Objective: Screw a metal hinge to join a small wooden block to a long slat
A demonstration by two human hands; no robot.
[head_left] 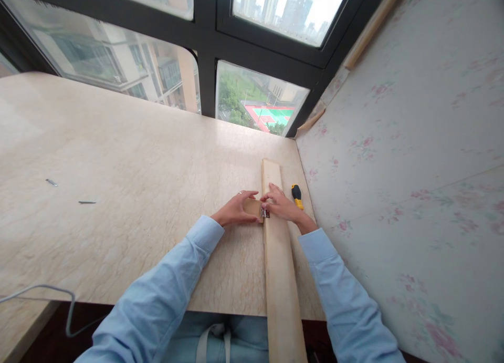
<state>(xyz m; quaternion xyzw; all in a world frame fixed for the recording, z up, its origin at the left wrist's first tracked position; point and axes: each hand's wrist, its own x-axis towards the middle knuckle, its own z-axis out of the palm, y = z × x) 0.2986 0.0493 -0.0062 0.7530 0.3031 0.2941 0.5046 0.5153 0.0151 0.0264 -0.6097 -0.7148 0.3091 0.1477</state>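
Note:
A long pale wooden board (281, 279) lies on the stone sill, its near end jutting past the front edge. Against its left side, my left hand (233, 210) grips a small light-brown wooden block (252, 208) between thumb and fingers. A small metal hinge (265, 213) sits where block and board meet. My right hand (282, 205) rests over the board, with thumb and fingertips closed on the hinge's upper part. Those fingertips partly hide the hinge. Just right of the board lies a black and yellow screwdriver handle (296, 195).
Two small slim metal pieces, one (51, 182) behind the other (87, 202), lie far left on the sill (137, 195). A floral-papered wall (394, 195) rises close on the right. Dark-framed windows stand behind. A grey cable (72, 305) hangs at lower left.

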